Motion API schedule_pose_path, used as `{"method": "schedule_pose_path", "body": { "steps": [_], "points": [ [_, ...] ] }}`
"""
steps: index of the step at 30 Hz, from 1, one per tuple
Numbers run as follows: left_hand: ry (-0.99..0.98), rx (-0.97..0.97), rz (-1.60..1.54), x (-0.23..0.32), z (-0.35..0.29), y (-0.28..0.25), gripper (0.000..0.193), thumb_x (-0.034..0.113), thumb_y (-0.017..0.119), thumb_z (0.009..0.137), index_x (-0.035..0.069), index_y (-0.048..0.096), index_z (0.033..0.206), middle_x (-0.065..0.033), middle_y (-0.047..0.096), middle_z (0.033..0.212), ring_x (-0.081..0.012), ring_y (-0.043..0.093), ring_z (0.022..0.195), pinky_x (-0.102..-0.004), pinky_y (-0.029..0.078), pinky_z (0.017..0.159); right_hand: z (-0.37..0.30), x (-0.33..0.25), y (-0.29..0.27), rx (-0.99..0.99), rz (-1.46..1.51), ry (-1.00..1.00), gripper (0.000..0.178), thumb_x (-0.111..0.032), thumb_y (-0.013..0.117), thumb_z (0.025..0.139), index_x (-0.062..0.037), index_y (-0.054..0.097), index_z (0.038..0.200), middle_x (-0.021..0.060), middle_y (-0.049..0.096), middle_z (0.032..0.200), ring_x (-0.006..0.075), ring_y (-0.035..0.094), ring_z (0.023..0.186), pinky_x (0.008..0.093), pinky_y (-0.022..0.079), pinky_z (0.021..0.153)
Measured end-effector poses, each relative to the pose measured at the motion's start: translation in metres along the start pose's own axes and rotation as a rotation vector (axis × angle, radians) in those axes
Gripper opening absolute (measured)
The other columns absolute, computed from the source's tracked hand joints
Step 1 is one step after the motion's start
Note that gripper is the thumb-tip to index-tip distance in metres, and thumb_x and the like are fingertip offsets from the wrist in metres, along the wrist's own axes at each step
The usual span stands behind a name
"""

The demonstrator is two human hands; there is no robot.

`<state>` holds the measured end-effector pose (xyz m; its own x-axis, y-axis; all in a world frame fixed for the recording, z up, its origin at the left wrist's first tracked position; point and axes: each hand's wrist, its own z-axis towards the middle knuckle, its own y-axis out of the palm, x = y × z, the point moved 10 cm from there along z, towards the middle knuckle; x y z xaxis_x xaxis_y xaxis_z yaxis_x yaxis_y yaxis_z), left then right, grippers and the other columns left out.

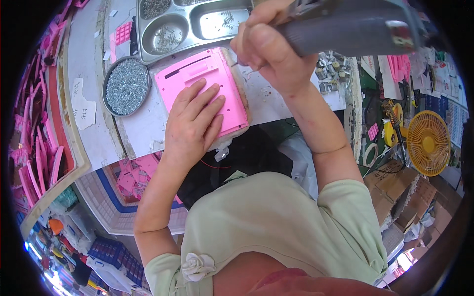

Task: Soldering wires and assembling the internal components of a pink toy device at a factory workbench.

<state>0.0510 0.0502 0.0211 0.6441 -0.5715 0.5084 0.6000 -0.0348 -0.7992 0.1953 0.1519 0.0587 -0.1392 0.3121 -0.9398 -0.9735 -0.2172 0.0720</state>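
Note:
A flat pink plastic housing with a slot and small holes lies on a pad at the table's near side. My left hand rests on it with the fingers stretched out. Above the housing's right edge, my right hand is wrapped round a dark electric screwdriver, whose body points off to the right. Its tip is near the fingers, and whether it touches anything is unclear. Close to the housing's left side stands a round dish full of small silvery screws.
Behind the housing sits a steel compartment tray with small springs in it. Metal pieces are heaped at the right. Pink parts fill a bin below the table and a stack at far left. A yellow fan stands far right.

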Motion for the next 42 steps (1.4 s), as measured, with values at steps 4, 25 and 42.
{"method": "schedule_pose_path", "body": {
  "steps": [4,25,42],
  "points": [
    [0.015,0.009,-0.020,0.000,0.006,0.002,0.037,0.004,0.075,0.081,0.005,0.073,0.118,-0.0119,0.067,0.132,-0.0374,0.057,0.131,-0.0483,0.046,0.110,-0.007,0.008,0.034,-0.121,-0.676,-0.512,0.011,-0.008,0.067,0.088,-0.0071,0.056,0.086,0.0044,0.058,0.078,0.0196,0.056,0.068,0.0313,0.047,0.071],
    [-0.139,0.273,0.086,-0.057,-0.021,-0.105,0.031,0.021,0.077,0.088,0.003,0.062,0.109,-0.0161,0.066,0.128,-0.0362,0.065,0.114,-0.0452,0.049,0.101,-0.010,-0.067,0.009,-0.199,0.396,-0.134,0.021,-0.016,0.057,0.096,-0.0077,0.056,0.115,-0.0027,0.040,0.060,0.0130,0.042,0.056,0.0327,0.036,0.058],
    [-0.951,0.109,-0.518,-0.156,-0.210,-0.120,0.025,0.022,0.071,0.095,-0.003,0.068,0.094,-0.0090,0.066,0.081,-0.0117,0.061,0.075,-0.0322,0.051,0.070,0.014,-0.045,0.007,-0.195,0.287,-0.015,0.040,-0.028,0.073,0.096,-0.0040,0.050,0.118,-0.0016,0.048,0.066,0.0091,0.044,0.055,0.0274,0.035,0.055]
  ]
}}
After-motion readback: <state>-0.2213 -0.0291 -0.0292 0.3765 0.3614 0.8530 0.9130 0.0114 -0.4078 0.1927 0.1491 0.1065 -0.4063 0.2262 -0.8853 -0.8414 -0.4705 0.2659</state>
